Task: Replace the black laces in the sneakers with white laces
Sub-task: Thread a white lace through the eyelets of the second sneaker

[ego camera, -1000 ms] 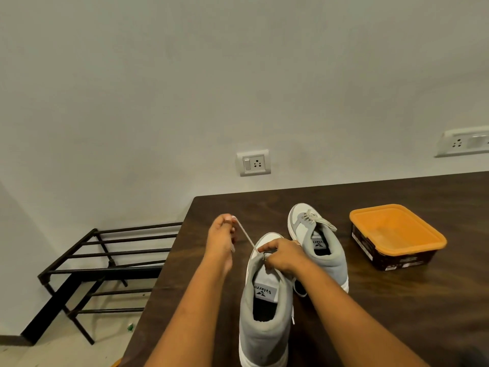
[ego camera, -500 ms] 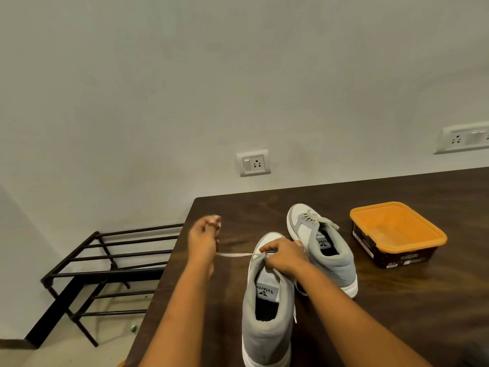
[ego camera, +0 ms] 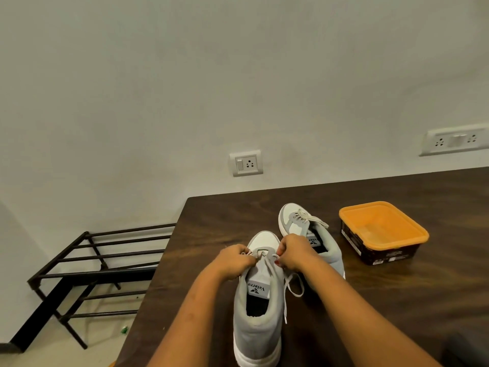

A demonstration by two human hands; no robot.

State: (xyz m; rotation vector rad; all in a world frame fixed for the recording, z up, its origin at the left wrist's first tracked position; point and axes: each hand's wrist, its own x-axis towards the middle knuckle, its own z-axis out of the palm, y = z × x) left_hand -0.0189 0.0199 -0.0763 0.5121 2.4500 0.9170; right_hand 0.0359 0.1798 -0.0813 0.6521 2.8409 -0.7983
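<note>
A grey and white sneaker (ego camera: 258, 321) stands heel-toward-me on the dark wooden table (ego camera: 397, 300). My left hand (ego camera: 232, 260) pinches the white lace (ego camera: 267, 263) at the left eyelets near the toe. On the right side of the same sneaker my right hand (ego camera: 293, 251) pinches the lace too. A loose end of the white lace (ego camera: 289, 290) trails down the sneaker's right side onto the table. The second grey sneaker (ego camera: 304, 229) stands just behind, laced in white, partly hidden by my right hand.
An orange tub (ego camera: 383, 231) with dark sides stands on the table to the right of the sneakers. The table's left edge runs close by my left arm. A black metal rack (ego camera: 87, 271) stands on the floor to the left, against the wall.
My left hand, which was pulling the lace out to the left of the sneaker, has come back to the eyelets. Both hands now sit together over the toe end.
</note>
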